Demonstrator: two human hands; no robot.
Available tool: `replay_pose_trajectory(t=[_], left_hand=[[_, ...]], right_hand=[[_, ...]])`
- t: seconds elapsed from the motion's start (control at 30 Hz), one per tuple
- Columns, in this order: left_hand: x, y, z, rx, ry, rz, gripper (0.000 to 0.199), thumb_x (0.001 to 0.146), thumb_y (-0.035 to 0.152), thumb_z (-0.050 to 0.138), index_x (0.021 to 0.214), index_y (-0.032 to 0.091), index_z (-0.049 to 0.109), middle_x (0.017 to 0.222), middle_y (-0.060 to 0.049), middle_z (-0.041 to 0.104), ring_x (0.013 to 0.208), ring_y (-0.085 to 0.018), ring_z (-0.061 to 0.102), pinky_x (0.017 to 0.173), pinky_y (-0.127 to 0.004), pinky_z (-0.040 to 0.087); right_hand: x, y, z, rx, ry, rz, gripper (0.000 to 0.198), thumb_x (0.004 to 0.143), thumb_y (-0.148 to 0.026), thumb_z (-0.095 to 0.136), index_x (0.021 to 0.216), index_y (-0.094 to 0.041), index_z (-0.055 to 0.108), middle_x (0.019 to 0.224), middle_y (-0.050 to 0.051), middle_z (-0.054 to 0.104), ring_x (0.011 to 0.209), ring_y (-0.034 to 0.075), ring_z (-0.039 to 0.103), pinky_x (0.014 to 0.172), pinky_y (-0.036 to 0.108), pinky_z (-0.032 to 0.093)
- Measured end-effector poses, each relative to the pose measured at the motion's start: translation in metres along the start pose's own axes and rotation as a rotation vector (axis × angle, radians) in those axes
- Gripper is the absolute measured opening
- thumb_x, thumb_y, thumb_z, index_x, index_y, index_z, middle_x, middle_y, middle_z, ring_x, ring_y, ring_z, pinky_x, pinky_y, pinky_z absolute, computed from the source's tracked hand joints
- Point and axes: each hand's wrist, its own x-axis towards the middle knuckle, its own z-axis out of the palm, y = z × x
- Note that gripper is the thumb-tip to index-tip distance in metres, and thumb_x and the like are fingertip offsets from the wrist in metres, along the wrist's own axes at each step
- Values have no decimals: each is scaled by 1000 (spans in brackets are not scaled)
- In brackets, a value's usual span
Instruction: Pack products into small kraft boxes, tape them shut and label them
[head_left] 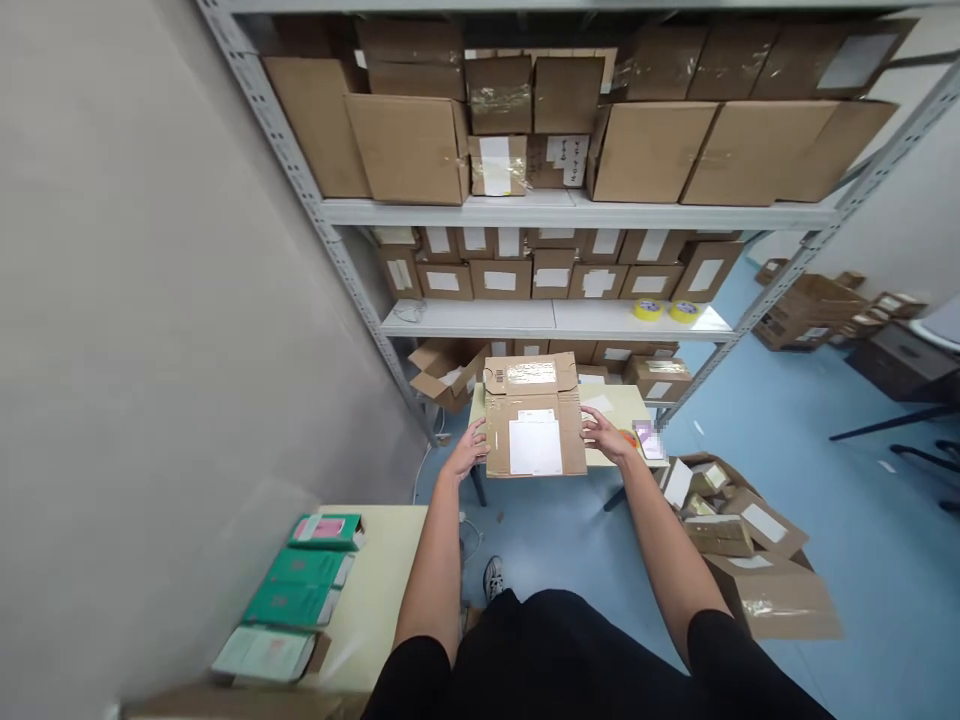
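A brown cardboard box (496, 432) with a white label on its face is held up in front of me, between both hands. My left hand (471, 446) grips its left edge, while my right hand (598, 433) has its fingers against the right edge. Clear tape shines on the upper flap. Behind and below the box, a pale yellow table (626, 397) shows, with a phone (648, 440) and an orange tape roll (628, 438) near my right wrist.
A metal shelf (577, 215) full of cardboard boxes stands ahead, with yellow tape rolls (648, 309) on its middle board. Left, green boxes (296, 585) lie on a side table (382, 570). An open carton (780, 595) with packages is on the floor at right.
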Motion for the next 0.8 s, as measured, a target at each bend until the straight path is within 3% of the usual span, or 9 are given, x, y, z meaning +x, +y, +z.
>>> replay_pose_trajectory(t=[0.2,0.4,0.6,0.8], left_hand=[[83,11,-32,40,-72,-44,101,62,26,82,155,35,43,113,-4,64,87,-13,65,81,-26,51],[143,19,-53,84,-123,-130,89,65,35,83,146,33,47,105,-1,63,92,-16,65,82,-27,49],[187,-2,-45,158,-43,-174,79,65,32,80,139,31,52,95,1,59,83,-13,62,78,-25,48],[215,-49,-20,272,199,-254,70,67,20,70,136,24,55,79,5,53,66,-11,55,64,-21,43]], right_hand=[[42,-8,0,-15,119,9,80,59,-22,75,134,-36,55,91,-6,65,76,14,63,74,29,51],[80,0,-6,11,162,37,80,58,-18,69,134,-37,53,93,-6,61,77,13,60,75,28,51],[118,36,-36,36,181,94,85,58,-19,65,140,-37,52,93,-6,61,78,13,60,81,31,52],[152,91,-60,-13,290,228,86,62,-28,68,147,-31,54,96,0,68,90,19,66,90,37,51]])
